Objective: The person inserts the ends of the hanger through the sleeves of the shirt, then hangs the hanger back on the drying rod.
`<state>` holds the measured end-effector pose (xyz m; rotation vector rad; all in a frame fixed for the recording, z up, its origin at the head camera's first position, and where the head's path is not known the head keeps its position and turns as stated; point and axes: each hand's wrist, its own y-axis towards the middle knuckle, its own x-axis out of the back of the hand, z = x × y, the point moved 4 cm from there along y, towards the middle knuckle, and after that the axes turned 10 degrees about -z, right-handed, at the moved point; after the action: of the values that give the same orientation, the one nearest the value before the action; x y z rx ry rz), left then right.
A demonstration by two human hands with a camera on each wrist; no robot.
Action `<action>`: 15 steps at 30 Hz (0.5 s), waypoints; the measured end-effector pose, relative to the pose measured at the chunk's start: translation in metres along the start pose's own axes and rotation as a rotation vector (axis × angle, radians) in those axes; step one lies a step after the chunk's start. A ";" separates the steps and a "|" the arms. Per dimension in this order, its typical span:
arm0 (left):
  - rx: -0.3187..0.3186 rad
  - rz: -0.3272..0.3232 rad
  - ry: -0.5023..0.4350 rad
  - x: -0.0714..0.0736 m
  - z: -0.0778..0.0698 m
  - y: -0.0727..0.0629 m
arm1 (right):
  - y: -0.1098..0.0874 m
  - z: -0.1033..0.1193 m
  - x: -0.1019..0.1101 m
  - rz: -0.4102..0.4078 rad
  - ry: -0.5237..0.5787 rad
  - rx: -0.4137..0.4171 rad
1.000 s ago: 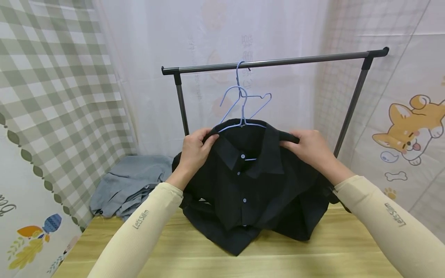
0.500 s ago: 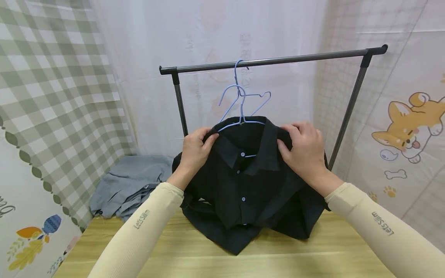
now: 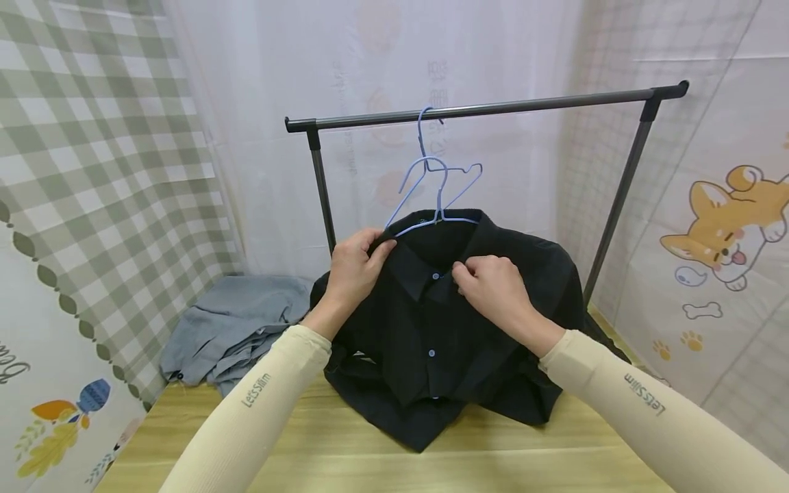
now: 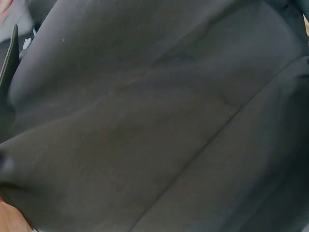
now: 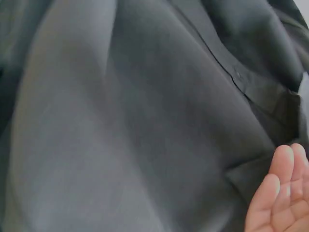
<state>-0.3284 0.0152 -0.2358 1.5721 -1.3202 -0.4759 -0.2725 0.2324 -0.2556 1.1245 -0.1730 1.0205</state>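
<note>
A black button-up shirt [image 3: 403, 329] is draped upright over a blue wire hanger [image 3: 440, 198] above the table. My left hand [image 3: 356, 263] pinches the shirt and hanger at the left side of the collar, thumb in front. In the left wrist view, dark cloth fills the picture and only a bit of the left hand [image 4: 12, 220] shows at the corner. My right hand [image 3: 496, 287] pinches the front edge of the collar's right side, beside the top button [image 3: 435, 276]. The right wrist view shows several right-hand fingers [image 5: 285, 183] close to the collar point; the thumb is hidden there.
Behind the shirt stands a dark metal rack [image 3: 524, 106], with a second blue hanger [image 3: 471, 179] on its bar. Folded grey-blue clothing [image 3: 237, 322] lies at the left on the wooden table [image 3: 493, 459]. Printed curtains [image 3: 271, 103] surround the table.
My right hand has left the shirt's right shoulder and moved inward to the collar front. The held hanger has shifted slightly right. My left hand keeps its grip, slightly farther right.
</note>
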 end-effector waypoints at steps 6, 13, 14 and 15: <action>-0.009 0.018 -0.009 0.001 -0.002 0.000 | 0.003 0.006 -0.016 0.162 0.129 -0.014; 0.055 -0.011 -0.006 0.009 0.006 0.004 | -0.011 -0.005 -0.020 0.242 0.080 0.107; 0.067 -0.017 -0.005 0.010 0.008 0.004 | -0.013 -0.008 -0.019 0.235 0.078 0.120; 0.079 -0.023 -0.003 0.012 0.010 0.005 | -0.015 -0.011 -0.018 0.228 0.081 0.130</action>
<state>-0.3353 0.0004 -0.2327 1.6537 -1.3383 -0.4457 -0.2747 0.2297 -0.2811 1.1974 -0.1744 1.2931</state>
